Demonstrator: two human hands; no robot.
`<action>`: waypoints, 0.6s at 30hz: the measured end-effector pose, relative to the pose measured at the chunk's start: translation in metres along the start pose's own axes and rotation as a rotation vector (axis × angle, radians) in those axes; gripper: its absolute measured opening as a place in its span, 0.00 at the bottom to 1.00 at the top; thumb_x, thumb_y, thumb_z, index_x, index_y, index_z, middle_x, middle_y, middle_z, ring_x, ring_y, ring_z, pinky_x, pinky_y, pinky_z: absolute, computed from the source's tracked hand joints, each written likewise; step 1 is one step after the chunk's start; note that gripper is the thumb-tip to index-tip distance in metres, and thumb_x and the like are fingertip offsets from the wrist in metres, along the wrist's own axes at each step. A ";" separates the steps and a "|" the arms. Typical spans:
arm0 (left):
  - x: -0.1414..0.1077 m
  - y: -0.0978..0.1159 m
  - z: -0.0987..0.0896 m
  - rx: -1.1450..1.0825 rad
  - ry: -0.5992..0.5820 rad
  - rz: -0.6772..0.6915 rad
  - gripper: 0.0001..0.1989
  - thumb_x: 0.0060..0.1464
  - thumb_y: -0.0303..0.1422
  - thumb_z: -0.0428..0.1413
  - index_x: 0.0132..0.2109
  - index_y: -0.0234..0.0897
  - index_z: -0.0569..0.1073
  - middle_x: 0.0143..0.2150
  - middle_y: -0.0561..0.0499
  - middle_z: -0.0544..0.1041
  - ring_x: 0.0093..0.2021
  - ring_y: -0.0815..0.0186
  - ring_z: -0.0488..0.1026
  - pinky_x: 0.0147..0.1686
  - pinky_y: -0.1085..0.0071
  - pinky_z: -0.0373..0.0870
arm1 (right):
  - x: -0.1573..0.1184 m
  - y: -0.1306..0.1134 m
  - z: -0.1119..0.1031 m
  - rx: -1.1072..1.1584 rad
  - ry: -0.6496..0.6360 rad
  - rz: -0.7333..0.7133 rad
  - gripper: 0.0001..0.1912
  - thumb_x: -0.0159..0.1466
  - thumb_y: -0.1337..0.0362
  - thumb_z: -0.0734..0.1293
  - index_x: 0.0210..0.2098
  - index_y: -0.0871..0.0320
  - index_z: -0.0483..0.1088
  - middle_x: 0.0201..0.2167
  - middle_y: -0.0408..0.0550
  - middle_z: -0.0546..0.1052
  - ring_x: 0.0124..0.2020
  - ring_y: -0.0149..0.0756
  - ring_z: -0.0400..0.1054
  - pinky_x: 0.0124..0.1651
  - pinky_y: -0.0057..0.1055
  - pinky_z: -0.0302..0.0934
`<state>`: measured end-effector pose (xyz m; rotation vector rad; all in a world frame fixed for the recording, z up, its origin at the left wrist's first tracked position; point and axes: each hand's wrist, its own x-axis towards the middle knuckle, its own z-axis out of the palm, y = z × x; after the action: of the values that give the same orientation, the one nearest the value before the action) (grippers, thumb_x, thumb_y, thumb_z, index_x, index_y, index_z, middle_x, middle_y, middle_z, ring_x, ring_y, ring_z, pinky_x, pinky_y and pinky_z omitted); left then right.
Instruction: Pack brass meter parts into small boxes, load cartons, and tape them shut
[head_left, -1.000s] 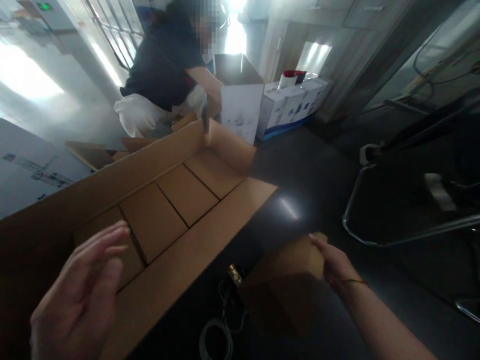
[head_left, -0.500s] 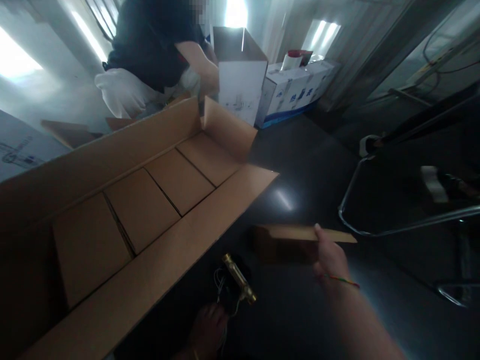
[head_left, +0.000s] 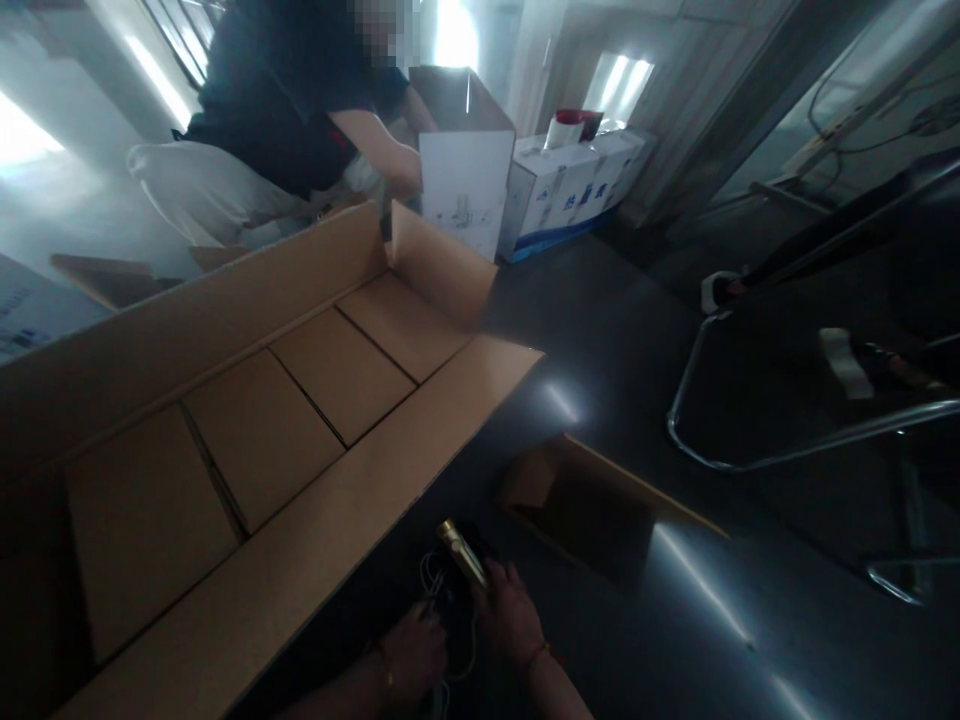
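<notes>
A brass pipe fitting (head_left: 461,553) with thin pale cables lies low in the middle of the view, close to the big carton's near flap. My right hand (head_left: 511,612) is closed round its nearer end, hiding that part. Just left of it, my left hand (head_left: 414,650) is closed, with the pale cable (head_left: 430,575) running into its fingers. On the dark floor to the right of my hands, a small open cardboard box (head_left: 600,510) rests on its own.
A large open carton (head_left: 300,560) holding several brown boxes (head_left: 262,430) fills the left. Behind it a person (head_left: 277,110) crouches with an arm at a tall white box (head_left: 463,180). A printed white box (head_left: 577,190) lies beyond. A metal tube frame (head_left: 694,455) stands at right.
My right hand has let go of the small cardboard box, which now rests on the floor, and has moved left onto the brass fitting. My left hand has come up slightly.
</notes>
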<state>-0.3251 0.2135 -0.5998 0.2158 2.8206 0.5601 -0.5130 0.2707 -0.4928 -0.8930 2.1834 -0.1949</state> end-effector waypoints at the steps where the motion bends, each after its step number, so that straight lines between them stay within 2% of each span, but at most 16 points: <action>1: 0.000 -0.001 -0.013 -0.042 0.064 -0.014 0.07 0.55 0.35 0.55 0.37 0.39 0.77 0.38 0.47 0.78 0.45 0.58 0.71 0.57 0.55 0.57 | 0.004 0.007 0.008 0.000 -0.030 0.011 0.23 0.65 0.65 0.57 0.57 0.65 0.62 0.53 0.64 0.66 0.49 0.47 0.68 0.53 0.41 0.62; 3: 0.004 -0.004 -0.043 -0.112 0.213 -0.119 0.10 0.59 0.31 0.50 0.43 0.41 0.75 0.44 0.48 0.76 0.49 0.60 0.69 0.57 0.56 0.56 | 0.010 0.016 0.013 0.039 -0.062 -0.042 0.23 0.65 0.65 0.55 0.59 0.61 0.61 0.53 0.62 0.65 0.44 0.41 0.71 0.49 0.36 0.64; 4: 0.010 -0.007 -0.060 -0.129 0.254 -0.197 0.14 0.60 0.29 0.47 0.48 0.42 0.73 0.50 0.47 0.74 0.53 0.58 0.66 0.58 0.55 0.55 | 0.012 0.018 0.012 0.053 -0.079 -0.083 0.23 0.65 0.65 0.55 0.60 0.58 0.60 0.52 0.59 0.66 0.43 0.39 0.71 0.48 0.33 0.65; 5: 0.017 -0.011 -0.076 -0.138 0.245 -0.265 0.17 0.60 0.27 0.45 0.53 0.43 0.70 0.56 0.46 0.71 0.58 0.56 0.63 0.58 0.53 0.53 | 0.014 0.019 0.010 0.066 -0.096 -0.123 0.23 0.66 0.64 0.55 0.59 0.57 0.61 0.51 0.57 0.67 0.42 0.37 0.71 0.48 0.31 0.64; 7: 0.037 -0.020 -0.104 -0.160 0.085 -0.333 0.23 0.60 0.28 0.45 0.62 0.41 0.62 0.63 0.42 0.63 0.64 0.52 0.55 0.61 0.49 0.49 | 0.016 0.017 0.005 0.079 -0.125 -0.189 0.21 0.66 0.64 0.55 0.56 0.55 0.65 0.50 0.55 0.68 0.43 0.35 0.70 0.48 0.29 0.63; 8: 0.048 -0.025 -0.114 -0.173 -0.018 -0.342 0.24 0.60 0.29 0.46 0.63 0.37 0.61 0.63 0.39 0.63 0.64 0.50 0.55 0.62 0.48 0.47 | 0.017 0.016 0.003 0.078 -0.143 -0.216 0.19 0.65 0.65 0.56 0.53 0.54 0.67 0.49 0.54 0.69 0.44 0.35 0.70 0.48 0.28 0.63; 10: 0.066 -0.030 -0.127 -0.193 -0.177 -0.344 0.21 0.58 0.29 0.46 0.58 0.30 0.67 0.56 0.36 0.69 0.60 0.50 0.60 0.63 0.48 0.45 | 0.018 0.013 -0.002 0.060 -0.195 -0.269 0.17 0.60 0.68 0.60 0.47 0.55 0.72 0.47 0.54 0.72 0.45 0.37 0.70 0.46 0.29 0.63; 12: 0.075 -0.030 -0.129 -0.205 -0.229 -0.358 0.18 0.57 0.26 0.45 0.51 0.29 0.72 0.49 0.37 0.74 0.56 0.51 0.65 0.61 0.49 0.50 | 0.016 0.009 -0.013 0.050 -0.254 -0.309 0.12 0.56 0.69 0.63 0.38 0.55 0.75 0.39 0.50 0.76 0.39 0.38 0.71 0.40 0.28 0.62; 14: 0.074 -0.027 -0.124 -0.220 -0.234 -0.393 0.19 0.55 0.24 0.45 0.51 0.30 0.72 0.51 0.37 0.73 0.57 0.50 0.64 0.58 0.50 0.56 | 0.007 0.007 -0.037 0.058 -0.244 -0.293 0.08 0.59 0.64 0.63 0.31 0.55 0.75 0.31 0.46 0.77 0.32 0.35 0.71 0.33 0.27 0.60; 15: 0.070 -0.025 -0.120 -0.226 -0.236 -0.419 0.21 0.53 0.23 0.45 0.53 0.31 0.71 0.54 0.37 0.71 0.58 0.49 0.63 0.57 0.50 0.58 | 0.001 0.009 -0.052 0.079 -0.168 -0.247 0.11 0.62 0.61 0.60 0.31 0.55 0.74 0.29 0.45 0.77 0.31 0.34 0.70 0.33 0.27 0.59; 16: 0.065 -0.024 -0.116 -0.225 -0.240 -0.444 0.23 0.52 0.22 0.45 0.55 0.32 0.69 0.57 0.38 0.69 0.59 0.48 0.62 0.56 0.50 0.59 | -0.006 0.012 -0.070 0.118 -0.023 -0.179 0.15 0.65 0.58 0.58 0.32 0.56 0.73 0.29 0.45 0.76 0.31 0.34 0.69 0.34 0.28 0.59; 17: 0.058 -0.023 -0.112 -0.229 -0.239 -0.472 0.25 0.51 0.21 0.45 0.55 0.34 0.69 0.58 0.39 0.68 0.60 0.49 0.61 0.56 0.51 0.59 | -0.012 0.018 -0.088 0.158 0.194 -0.097 0.19 0.67 0.55 0.54 0.33 0.57 0.72 0.30 0.47 0.76 0.32 0.35 0.69 0.36 0.30 0.60; 18: 0.051 -0.023 -0.108 -0.250 -0.222 -0.504 0.25 0.50 0.20 0.45 0.54 0.36 0.69 0.58 0.41 0.68 0.59 0.51 0.62 0.57 0.52 0.59 | -0.018 0.027 -0.104 0.183 0.464 -0.003 0.22 0.67 0.52 0.52 0.34 0.59 0.71 0.31 0.50 0.75 0.34 0.37 0.68 0.40 0.32 0.61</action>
<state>-0.4061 0.1635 -0.5234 -0.4399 2.4238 0.7045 -0.5916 0.2886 -0.4190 -0.8043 2.5339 -0.6479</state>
